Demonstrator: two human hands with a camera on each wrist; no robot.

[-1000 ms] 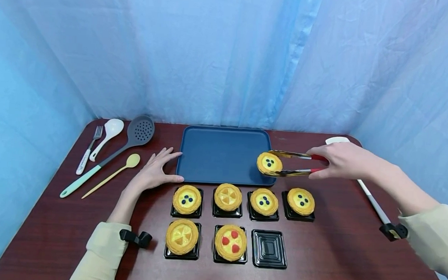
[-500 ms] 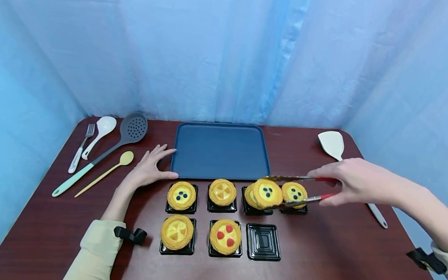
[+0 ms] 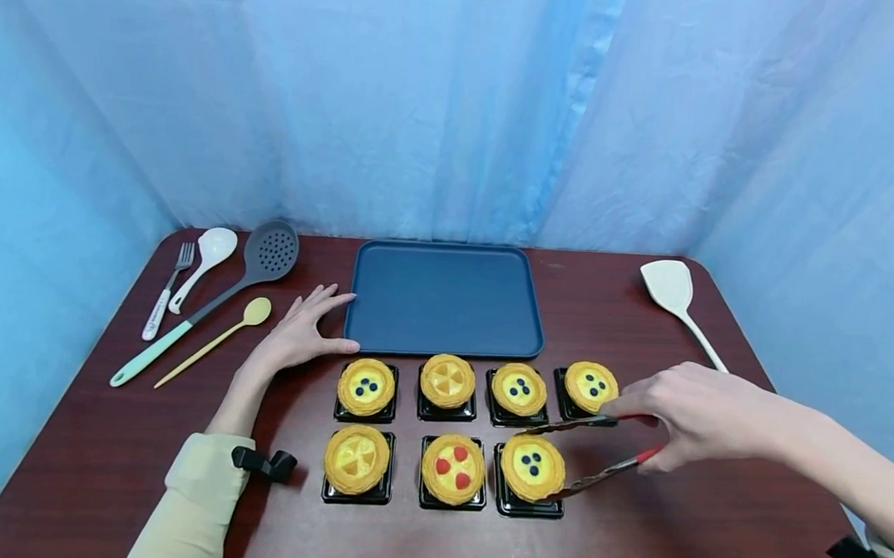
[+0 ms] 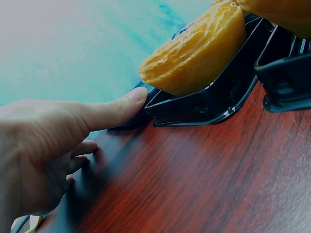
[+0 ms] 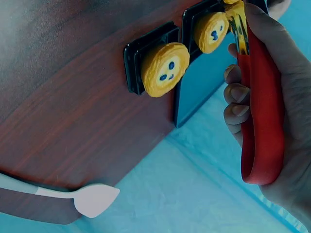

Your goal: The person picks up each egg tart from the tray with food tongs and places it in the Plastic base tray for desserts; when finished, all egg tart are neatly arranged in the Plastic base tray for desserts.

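Note:
My right hand (image 3: 699,419) grips metal tongs (image 3: 603,477) by their red handles (image 5: 265,111). The tongs' arms stand spread on either side of a blueberry-topped egg tart (image 3: 533,466), which sits on the black square holder (image 3: 508,505) at the front right. Whether the tips touch its crust I cannot tell. At the blue tray (image 3: 446,300), the fingers and thumb of my left hand (image 3: 298,335) are extended against the left edge near the front corner. In the left wrist view its thumb (image 4: 119,109) lies close to a tart's holder (image 4: 194,109).
More tarts stand on black holders in two rows before the tray, including an orange-topped one (image 3: 357,460) and a strawberry-topped one (image 3: 453,469). At left lie a fork (image 3: 169,292), white ladle (image 3: 214,248), skimmer (image 3: 272,250) and yellow spoon (image 3: 257,311). A white turner (image 3: 669,286) lies at right.
My right hand has carried the blueberry tart in the tongs from the tray's right edge toward me, onto the bare front-right holder. The tongs have spread apart. My left hand has stayed at the tray.

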